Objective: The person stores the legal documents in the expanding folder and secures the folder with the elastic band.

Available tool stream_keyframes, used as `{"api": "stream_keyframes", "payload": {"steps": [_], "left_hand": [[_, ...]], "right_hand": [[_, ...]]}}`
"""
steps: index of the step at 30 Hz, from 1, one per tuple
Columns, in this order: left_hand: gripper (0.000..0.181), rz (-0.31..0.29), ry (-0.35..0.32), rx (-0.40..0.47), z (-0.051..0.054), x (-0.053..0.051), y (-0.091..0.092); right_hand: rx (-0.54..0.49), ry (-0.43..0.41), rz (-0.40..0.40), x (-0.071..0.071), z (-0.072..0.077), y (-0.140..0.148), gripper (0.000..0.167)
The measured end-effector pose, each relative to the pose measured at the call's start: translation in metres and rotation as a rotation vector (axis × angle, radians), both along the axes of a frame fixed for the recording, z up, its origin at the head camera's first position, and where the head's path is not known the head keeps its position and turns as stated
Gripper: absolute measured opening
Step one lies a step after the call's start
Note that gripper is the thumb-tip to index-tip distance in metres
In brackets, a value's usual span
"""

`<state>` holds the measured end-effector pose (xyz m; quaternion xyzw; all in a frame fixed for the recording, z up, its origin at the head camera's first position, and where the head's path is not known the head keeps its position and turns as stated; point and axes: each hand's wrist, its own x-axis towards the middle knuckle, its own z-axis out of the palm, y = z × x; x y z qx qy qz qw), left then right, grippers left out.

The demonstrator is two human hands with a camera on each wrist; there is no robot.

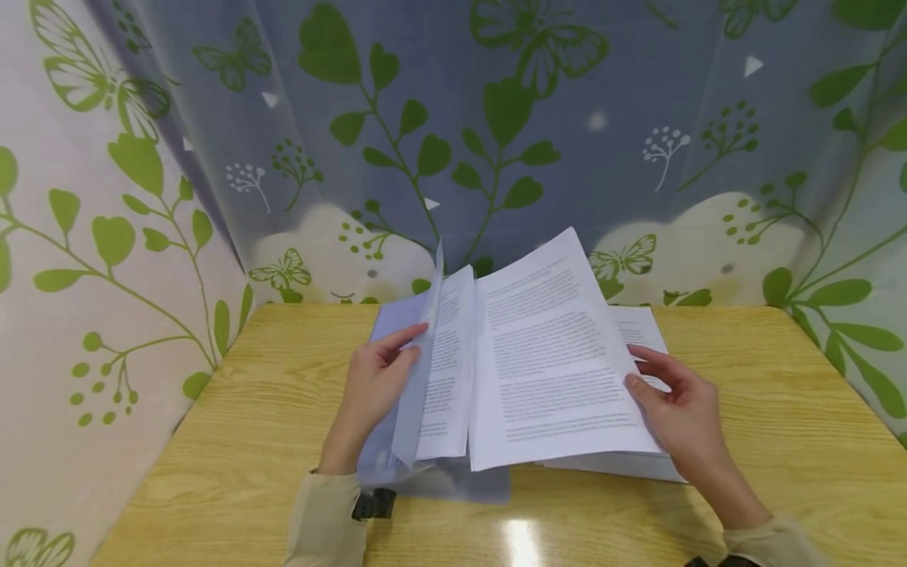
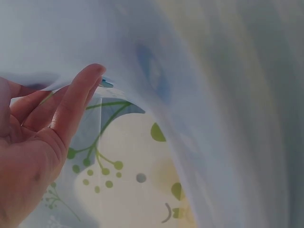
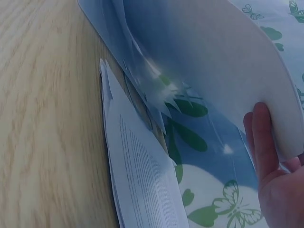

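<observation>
Left of the frame's centre in the head view, the left hand (image 1: 379,378) pinches the upright flap of a translucent plastic folder (image 1: 413,417); right of centre, the right hand (image 1: 683,409) pinches the right edge of lifted printed sheets (image 1: 553,362), thumb on the text side. More printed pages (image 1: 446,370) stand between flap and lifted sheets.

The left wrist view adds a small blue edge (image 2: 106,83) beside a fingertip. The right wrist view shows the lifted sheets' plain reverse at upper right and, at lower centre, a printed stack (image 3: 142,180) on the wood-grain table (image 1: 269,425), mostly covered in the head view. A leaf-and-butterfly-patterned curtain (image 1: 609,150) fills the head view's upper part.
</observation>
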<state>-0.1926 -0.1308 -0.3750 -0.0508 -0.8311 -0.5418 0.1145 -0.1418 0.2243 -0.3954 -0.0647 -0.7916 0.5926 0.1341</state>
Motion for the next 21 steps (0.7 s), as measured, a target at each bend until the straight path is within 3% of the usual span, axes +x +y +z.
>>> {"api": "stream_keyframes", "payload": {"steps": [6, 21], "left_hand": [[0.032, 0.0, -0.003, 0.007, 0.0, 0.0, -0.001], [0.032, -0.008, 0.015, -0.003, 0.0, 0.0, -0.001]], "right_hand": [[-0.004, 0.026, -0.028, -0.001, -0.002, -0.011, 0.041], [-0.018, -0.016, -0.066, 0.0, -0.008, -0.035, 0.039]]}}
